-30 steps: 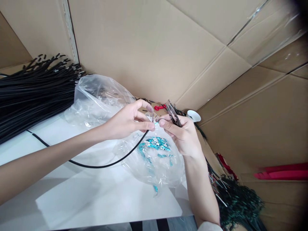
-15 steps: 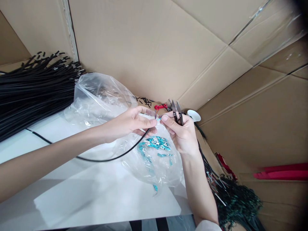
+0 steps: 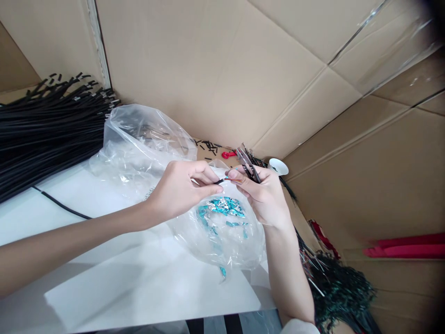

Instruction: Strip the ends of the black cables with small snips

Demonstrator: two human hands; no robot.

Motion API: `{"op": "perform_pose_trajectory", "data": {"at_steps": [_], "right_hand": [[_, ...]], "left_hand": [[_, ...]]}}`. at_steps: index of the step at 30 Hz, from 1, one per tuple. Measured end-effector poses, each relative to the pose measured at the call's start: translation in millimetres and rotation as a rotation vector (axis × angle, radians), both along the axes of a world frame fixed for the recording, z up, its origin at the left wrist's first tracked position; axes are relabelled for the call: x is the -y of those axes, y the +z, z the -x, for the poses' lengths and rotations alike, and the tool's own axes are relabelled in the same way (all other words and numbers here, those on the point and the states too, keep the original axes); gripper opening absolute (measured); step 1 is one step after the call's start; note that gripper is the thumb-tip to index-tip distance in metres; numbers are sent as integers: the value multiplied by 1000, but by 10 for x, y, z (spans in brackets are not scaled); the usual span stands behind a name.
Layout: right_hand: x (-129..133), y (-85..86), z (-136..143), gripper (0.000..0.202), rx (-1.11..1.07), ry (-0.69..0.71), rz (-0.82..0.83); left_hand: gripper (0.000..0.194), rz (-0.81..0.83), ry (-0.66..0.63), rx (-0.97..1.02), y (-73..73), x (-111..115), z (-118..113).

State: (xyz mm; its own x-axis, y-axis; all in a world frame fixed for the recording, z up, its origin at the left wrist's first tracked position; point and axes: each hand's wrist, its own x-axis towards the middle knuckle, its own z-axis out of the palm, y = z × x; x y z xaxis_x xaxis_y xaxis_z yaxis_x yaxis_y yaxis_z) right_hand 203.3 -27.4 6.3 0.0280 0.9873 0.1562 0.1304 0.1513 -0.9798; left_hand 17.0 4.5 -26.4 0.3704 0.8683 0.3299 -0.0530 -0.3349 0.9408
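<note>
My left hand (image 3: 186,185) pinches a black cable (image 3: 219,181) close to its stripped end. Thin coloured wires (image 3: 232,180) come out of that end and reach the fingertips of my right hand (image 3: 266,192). Those fingertips are pinched at the wires and a small bit of blue foil. Dark thread snips (image 3: 248,166) rest in the same right hand, blades pointing up and away from me. Beneath both hands lies a clear plastic bag (image 3: 239,253) with shiny blue foil scraps (image 3: 226,207) in it. More black cable (image 3: 62,204) trails on the white table by my left forearm.
A thick bundle of black cables (image 3: 48,134) fills the left side. Another clear bag (image 3: 139,134) stands beside it. Behind my hands are black offcuts (image 3: 208,147), a red-handled tool (image 3: 228,154) and a white cup (image 3: 278,166). Cardboard walls (image 3: 222,69) rise behind; dark green strands (image 3: 344,287) lie at right.
My left hand has turned over and closed into a pinch at the cable's end. The cable loop below it is no longer visible. The snips in my right hand tilt further left.
</note>
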Motion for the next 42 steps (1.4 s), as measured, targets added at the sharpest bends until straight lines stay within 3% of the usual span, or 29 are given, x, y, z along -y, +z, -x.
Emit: {"op": "perform_pose_trajectory", "data": {"at_steps": [3, 6, 10, 15, 19, 27, 36, 42], "right_hand": [[42, 4, 2, 18, -48, 46, -7], [76, -46, 29, 19, -82, -12, -36], [96, -181, 42, 25, -102, -101, -41], [136, -284, -20, 22, -80, -90, -46], [165, -309, -84, 23, -55, -70, -70], [174, -409, -116, 20, -71, -45, -92], [210, -364, 12, 17, 8, -165, -253], [229, -385, 106, 28, -99, -176, -139]], "left_hand": [[4, -111, 62, 1, -38, 55, -14], [2, -139, 49, 4, -36, 70, -10], [3, -79, -10, 12, -32, 40, -9], [8, 26, -106, 60, -82, 27, -36], [14, 105, -184, 80, -107, 56, -44], [12, 130, -210, 59, -97, 80, -45], [12, 270, -290, 96, -34, 109, -55], [12, 209, -148, 124, -61, 156, -99]]}}
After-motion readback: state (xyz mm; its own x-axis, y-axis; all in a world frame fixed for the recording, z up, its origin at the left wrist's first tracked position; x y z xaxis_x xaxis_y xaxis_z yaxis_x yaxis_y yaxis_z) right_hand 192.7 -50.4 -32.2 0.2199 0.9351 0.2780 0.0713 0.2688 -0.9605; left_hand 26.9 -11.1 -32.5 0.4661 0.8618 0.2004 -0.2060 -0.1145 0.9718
